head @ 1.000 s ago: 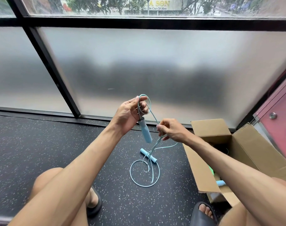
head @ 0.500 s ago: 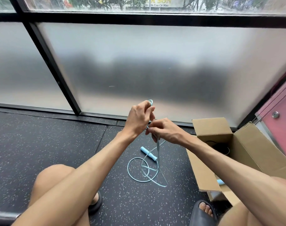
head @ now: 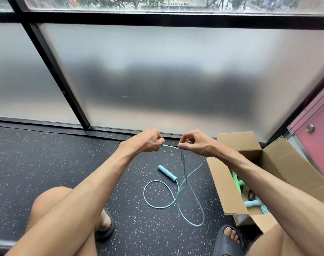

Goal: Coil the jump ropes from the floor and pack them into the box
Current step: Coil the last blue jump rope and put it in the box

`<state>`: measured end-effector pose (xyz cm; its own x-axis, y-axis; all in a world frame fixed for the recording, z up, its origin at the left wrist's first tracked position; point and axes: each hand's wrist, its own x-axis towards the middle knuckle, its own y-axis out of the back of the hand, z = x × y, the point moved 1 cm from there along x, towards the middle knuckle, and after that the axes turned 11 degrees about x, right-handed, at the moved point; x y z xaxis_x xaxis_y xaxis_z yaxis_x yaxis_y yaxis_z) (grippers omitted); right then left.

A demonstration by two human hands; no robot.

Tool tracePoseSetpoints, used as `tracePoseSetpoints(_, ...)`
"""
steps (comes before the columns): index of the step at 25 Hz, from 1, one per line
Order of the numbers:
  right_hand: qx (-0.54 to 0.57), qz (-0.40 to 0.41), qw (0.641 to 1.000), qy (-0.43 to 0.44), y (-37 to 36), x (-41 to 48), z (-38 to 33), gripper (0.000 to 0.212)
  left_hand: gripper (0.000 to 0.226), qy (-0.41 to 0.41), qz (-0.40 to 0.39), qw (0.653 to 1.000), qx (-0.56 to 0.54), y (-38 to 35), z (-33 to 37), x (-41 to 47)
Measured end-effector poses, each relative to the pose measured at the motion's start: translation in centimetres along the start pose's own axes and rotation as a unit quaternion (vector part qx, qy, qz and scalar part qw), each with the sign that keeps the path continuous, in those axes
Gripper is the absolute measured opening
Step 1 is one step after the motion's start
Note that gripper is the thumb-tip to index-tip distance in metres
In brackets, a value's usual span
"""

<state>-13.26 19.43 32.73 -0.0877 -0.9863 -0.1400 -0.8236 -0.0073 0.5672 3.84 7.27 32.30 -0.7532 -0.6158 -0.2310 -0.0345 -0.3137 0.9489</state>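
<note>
Left hand (head: 148, 140) and right hand (head: 193, 143) each pinch the thin light-blue jump rope cord (head: 183, 163), a short span taut between them. The remainder hangs to the speckled black rubber floor (head: 65, 163) (loops beside its blue foam handle (head: 167, 172)). The open brown cardboard box (head: 227, 185) stands right.

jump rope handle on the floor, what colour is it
Light blue, like its cord; the handle shows clearly in the head view.

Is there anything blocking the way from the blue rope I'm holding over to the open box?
Nothing visible does. The blue jump rope hangs from the left hand and right hand, and only bare floor lies between it and the cardboard box, whose flaps are open.
</note>
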Motion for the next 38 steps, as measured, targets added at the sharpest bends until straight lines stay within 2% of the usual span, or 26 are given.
tracePoseSetpoints(3, -0.006, 0.09, 0.996, -0.017, 1.6, 0.3, 1.5, 0.013, 0.054, -0.002, -0.053, 0.995, -0.082, 0.6, -0.6, -0.7)
tracePoseSetpoints(5, -0.034, 0.159, 0.985, -0.057, 2.5, 0.7, 2.9, 0.013, 0.053, 0.001, -0.054, 0.985, -0.165, 1.0, -0.8, -1.2)
tracePoseSetpoints(8, -0.119, 0.214, 0.957, -0.153, 3.8, 0.6, 5.7, 0.011, 0.05, 0.087, 0.05, 0.943, -0.316, 1.3, -3.0, -1.1)
tracePoseSetpoints(9, -0.156, 0.223, 0.945, -0.179, 4.2, 0.1, 6.5, 0.01, 0.049, 0.139, 0.097, 0.911, -0.375, 1.2, -4.3, -0.9)
tracePoseSetpoints(10, -0.191, 0.23, 0.934, -0.198, 4.5, -0.6, 7.1, 0.009, 0.047, 0.195, 0.142, 0.865, -0.44, 1.1, -5.8, -0.7)
tracePoseSetpoints(13, -0.253, 0.236, 0.907, -0.24, 5.1, -2.1, 8.4, 0.021, 0.041, 0.32, 0.257, 0.708, -0.575, 1.0, -9.8, -0.7)
tracePoseSetpoints(14, -0.26, 0.23, 0.901, -0.26, 5.1, -2.3, 8.8, 0.024, 0.04, 0.332, 0.275, 0.677, -0.597, 1.1, -10.4, -0.8)
tracePoseSetpoints(15, -0.263, 0.218, 0.897, -0.281, 5.0, -2.4, 9.1, 0.025, 0.04, 0.326, 0.275, 0.664, -0.614, 1.3, -10.5, -0.9)
tracePoseSetpoints(16, -0.264, 0.199, 0.895, -0.298, 4.8, -2.3, 9.3, 0.026, 0.041, 0.306, 0.259, 0.668, -0.627, 1.6, -10.1, -1.0)
tracePoseSetpoints(18, -0.264, 0.152, 0.906, -0.296, 4.0, -1.8, 9.2, 0.025, 0.046, 0.241, 0.206, 0.705, -0.635, 2.1, -8.3, -1.5)
tracePoseSetpoints(21, -0.241, 0.096, 0.94, -0.22, 2.5, -0.5, 8.4, 0.021, 0.052, 0.136, 0.106, 0.75, -0.639, 3.1, -5.3, -2.3)
tracePoseSetpoints(22, -0.204, 0.079, 0.958, -0.183, 1.9, 0.0, 7.7, 0.024, 0.051, 0.105, 0.069, 0.76, -0.637, 3.4, -4.4, -2.6)
tracePoseSetpoints(24, -0.082, 0.036, 0.99, -0.11, 0.3, 0.7, 5.8, 0.042, 0.05, 0.052, 0.005, 0.774, -0.631, 3.5, -2.9, -3.1)
tracePoseSetpoints(26, 0.047, -0.001, 0.998, -0.052, -1.5, 0.9, 3.5, 0.057, 0.051, 0.018, -0.036, 0.775, -0.63, 3.5, -1.8, -3.4)
tracePoseSetpoints(29, 0.11, -0.029, 0.994, -0.004, -3.5, 1.2, 1.7, 0.061, 0.05, -0.017, -0.074, 0.754, -0.652, 3.7, -0.9, -3.7)
tracePoseSetpoints(31, 0.14, -0.028, 0.99, 0.003, -4.1, 1.5, 1.3, 0.056, 0.048, -0.035, -0.093, 0.742, -0.663, 3.9, -0.5, -3.8)
tracePoseSetpoints(33, 0.171, -0.015, 0.985, 0.004, -4.3, 1.7, 0.9, 0.047, 0.048, -0.048, -0.105, 0.745, -0.657, 3.8, -0.2, -3.9)
tracePoseSetpoints(36, 0.164, -0.004, 0.986, 0.019, -4.5, 1.5, 0.1, 0.018, 0.046, -0.063, -0.109, 0.747, -0.653, 3.8, 0.1, -4.0)
tracePoseSetpoints(38, 0.19, -0.016, 0.982, 0.008, -4.9, 1.2, -0.4, 0.021, 0.043, -0.078, -0.096, 0.728, -0.675, 3.9, 0.2, -3.8)
